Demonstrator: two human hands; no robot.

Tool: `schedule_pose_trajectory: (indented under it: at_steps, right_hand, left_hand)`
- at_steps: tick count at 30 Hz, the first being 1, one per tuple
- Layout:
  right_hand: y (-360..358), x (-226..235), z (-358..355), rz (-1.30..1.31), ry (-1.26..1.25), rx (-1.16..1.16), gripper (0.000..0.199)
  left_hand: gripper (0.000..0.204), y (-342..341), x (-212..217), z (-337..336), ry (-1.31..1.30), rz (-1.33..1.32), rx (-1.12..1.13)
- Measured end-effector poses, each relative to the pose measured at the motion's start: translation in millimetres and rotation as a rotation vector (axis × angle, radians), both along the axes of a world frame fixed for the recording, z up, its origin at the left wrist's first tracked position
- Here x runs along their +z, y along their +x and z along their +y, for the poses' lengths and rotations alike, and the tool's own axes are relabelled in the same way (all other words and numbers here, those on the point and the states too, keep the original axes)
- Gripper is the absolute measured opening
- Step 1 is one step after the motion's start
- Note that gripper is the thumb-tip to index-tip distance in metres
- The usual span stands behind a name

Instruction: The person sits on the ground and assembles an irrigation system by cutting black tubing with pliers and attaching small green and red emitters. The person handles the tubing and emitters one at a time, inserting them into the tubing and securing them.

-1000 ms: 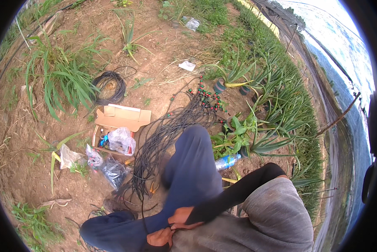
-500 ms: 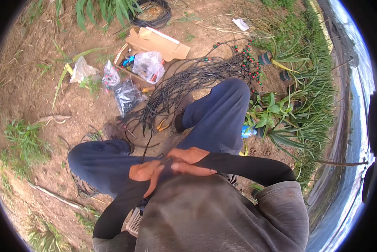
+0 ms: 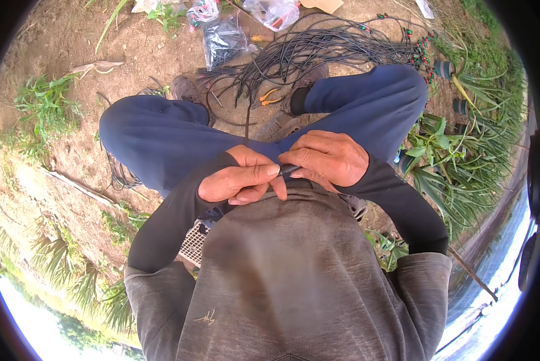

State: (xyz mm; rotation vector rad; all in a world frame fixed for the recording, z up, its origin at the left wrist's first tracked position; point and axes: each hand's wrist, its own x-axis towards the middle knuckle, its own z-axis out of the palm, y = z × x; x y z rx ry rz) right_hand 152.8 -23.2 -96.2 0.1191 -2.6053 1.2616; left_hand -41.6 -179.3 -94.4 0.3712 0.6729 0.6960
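I'm looking straight down on 2 bare hands, nearly meeting just in front of the grey shirt (image 3: 270, 259), and here between them is the small black tubular piece (image 3: 290, 169). The left hand (image 3: 243, 179) pinches its left end, thumb and fingers narrow on it; the right hand (image 3: 333, 159) curls over the other end, thumb below, fingers bent close together. Tube end or fitting? I can't tell; the fingertips hide too much.

Up from the left hand runs a thin black tube (image 3: 248, 120), passing between the blue trousers' legs (image 3: 156, 135) toward the bundle of black tubing (image 3: 306, 51) on the soil. Whether it joins the piece in the fingers, I can't make out. Red-and-green fittings (image 3: 421, 44) crowd the bundle's right end.

Down between the 2 shoes, orange-handled pliers (image 3: 270, 97) lie on the soil, handles spread. Left of the tubing sits a clear plastic bag (image 3: 225, 45) of dark pieces. Over on my right, a green plant pot (image 3: 444, 69) stands near the fittings, and by the left forearm I've got a pale perforated plastic panel (image 3: 192, 243) peeking out beside the shirt.
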Motion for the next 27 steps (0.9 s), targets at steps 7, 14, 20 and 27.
schedule_pose_trajectory:
  at_steps: [7,14,20,27]
  right_hand:
    - [10,3,-2,-0.148,0.084,0.020,0.019]
    - [33,11,-43,-0.366,-0.032,0.000,0.015]
    - [39,14,-54,-0.445,-0.046,-0.019,0.018]
    - [41,8,-61,-0.402,-0.115,-0.101,0.016]
  left_hand:
    - [0.036,9,2,-12,0.121,0.371,0.046]
    - [0.024,35,12,-27,0.033,0.623,-0.209]
    - [0.016,47,-2,-42,0.512,0.823,0.018]
    - [0.015,50,-1,-43,0.184,0.667,0.051]
